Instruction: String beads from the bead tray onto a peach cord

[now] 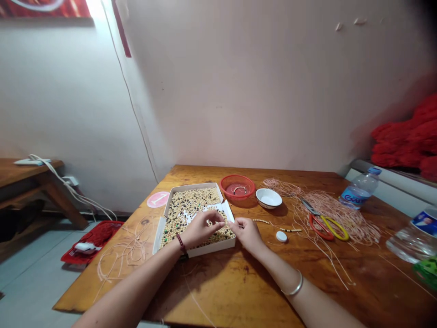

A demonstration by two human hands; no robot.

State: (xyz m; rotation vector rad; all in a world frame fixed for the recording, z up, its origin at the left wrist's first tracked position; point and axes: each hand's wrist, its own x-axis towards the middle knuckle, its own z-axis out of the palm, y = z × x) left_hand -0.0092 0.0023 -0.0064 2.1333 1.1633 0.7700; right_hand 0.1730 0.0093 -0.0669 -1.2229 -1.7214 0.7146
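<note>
My left hand (pixel 205 227), with a dark red bead bracelet (pixel 181 243) at the wrist, is over a white shallow box (pixel 211 249) of loose beads (pixel 180 205). Its thumb and forefinger pinch together; what is between them is too small to make out. Fingertips nearly meeting it at the box's right edge, my right hand (pixel 248 233) is also closed in a pinch, its contents hidden. A strand of pale beads on cord (pixel 261 221) lies on the table just beyond the right hand. Most beads are cream, with some black and a few green or red.
Behind the box stand a red plastic basket (pixel 238 177) with a beaded strand inside and a white bowl (pixel 269 197). Scissors (pixel 321 221) lie on tangled pink cord (pixel 355 214). A white cap (pixel 282 236) and water bottles (pixel 360 189) are to the right; loose cord (pixel 123 248) lies left.
</note>
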